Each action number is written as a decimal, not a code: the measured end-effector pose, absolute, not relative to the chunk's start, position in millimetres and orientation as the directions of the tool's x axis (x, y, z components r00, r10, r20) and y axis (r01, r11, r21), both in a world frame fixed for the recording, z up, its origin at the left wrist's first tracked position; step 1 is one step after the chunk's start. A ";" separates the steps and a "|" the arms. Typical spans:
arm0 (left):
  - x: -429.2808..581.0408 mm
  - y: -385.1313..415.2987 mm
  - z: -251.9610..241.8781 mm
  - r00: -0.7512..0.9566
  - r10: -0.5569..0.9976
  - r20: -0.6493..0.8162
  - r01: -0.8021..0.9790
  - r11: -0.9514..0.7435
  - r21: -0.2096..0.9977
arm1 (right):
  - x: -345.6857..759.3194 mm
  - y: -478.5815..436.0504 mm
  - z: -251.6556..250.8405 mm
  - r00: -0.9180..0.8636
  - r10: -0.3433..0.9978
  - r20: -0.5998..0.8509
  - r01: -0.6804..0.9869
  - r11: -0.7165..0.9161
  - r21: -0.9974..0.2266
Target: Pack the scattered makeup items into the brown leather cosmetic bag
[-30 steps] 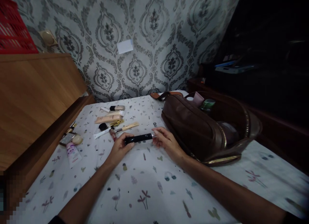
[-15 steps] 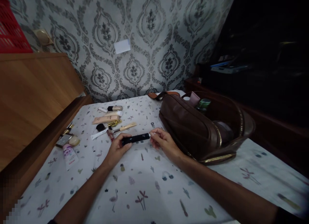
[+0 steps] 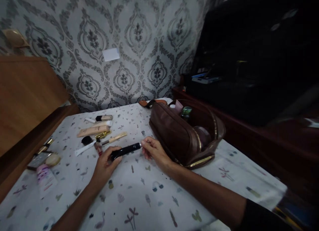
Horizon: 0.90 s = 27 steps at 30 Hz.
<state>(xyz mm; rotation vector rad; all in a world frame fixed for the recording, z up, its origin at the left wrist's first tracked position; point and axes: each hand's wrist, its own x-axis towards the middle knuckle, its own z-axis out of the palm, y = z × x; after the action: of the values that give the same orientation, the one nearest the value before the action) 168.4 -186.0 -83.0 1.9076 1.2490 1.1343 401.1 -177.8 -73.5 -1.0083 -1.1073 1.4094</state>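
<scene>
A slim, glossy black tube-shaped item (image 3: 126, 150) with small pale marks near its right end lies across between my hands, just above the cloth. My left hand (image 3: 106, 163) is closed round its left end. At the other end, which looks silvery, my right hand (image 3: 153, 149) pinches with thumb and fingers; the tip itself is mostly hidden. Close beyond my left hand lie a lip gloss tube (image 3: 98, 148), a brush (image 3: 115, 138) and a gold tube (image 3: 103, 134). To the right of my right hand stands an unzipped brown leather bag (image 3: 171, 131).
Inside the bag are a green-capped container (image 3: 186, 111) and a pink tube (image 3: 178, 106). More cosmetics sit at the left: a beige tube (image 3: 93, 130), a foundation bottle (image 3: 104, 118), a purple-and-white tube (image 3: 46, 178). A printed cloth (image 3: 139, 191) covers the table; a patterned wall rises behind.
My view has swung to the right, so everything shows further left. Both hands keep their hold on the black item, with little change between them.
</scene>
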 end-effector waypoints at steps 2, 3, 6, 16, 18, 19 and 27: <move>168.9 -186.1 -82.6 0.211 0.925 0.317 0.445 -0.380 0.811 | 401.3 -178.5 -71.9 -0.098 0.995 0.014 -0.221 -0.008 -0.975; 169.2 -186.1 -82.2 0.213 0.926 0.310 0.454 -0.375 0.808 | 401.6 -179.0 -70.3 -0.091 0.995 0.038 -0.218 0.017 -0.976; 170.7 -186.6 -80.7 0.222 0.928 0.300 0.471 -0.371 0.800 | 403.4 -183.1 -62.2 -0.098 0.988 0.119 -0.186 0.100 -0.978; 171.8 -184.8 -83.3 0.290 0.901 0.323 0.550 -0.433 0.714 | 420.8 -208.3 -6.8 -0.201 0.900 0.388 0.236 0.429 -0.872; 172.4 -184.3 -83.9 0.294 0.901 0.319 0.530 -0.431 0.730 | 428.2 -209.8 4.0 -0.188 0.885 0.427 0.259 0.464 -0.847; 172.8 -184.2 -83.8 0.298 0.901 0.315 0.516 -0.430 0.741 | 433.3 -210.5 9.9 -0.174 0.880 0.442 0.269 0.474 -0.838; 173.2 -183.3 -82.0 0.322 0.904 0.282 0.510 -0.417 0.752 | 498.9 -228.2 87.5 0.148 0.691 0.707 0.451 0.589 -0.671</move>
<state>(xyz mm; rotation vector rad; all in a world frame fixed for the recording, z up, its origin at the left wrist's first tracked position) 173.2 -183.3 -82.0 2.0496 1.2416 0.9481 498.9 -228.2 87.5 -1.0197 -1.4864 0.2251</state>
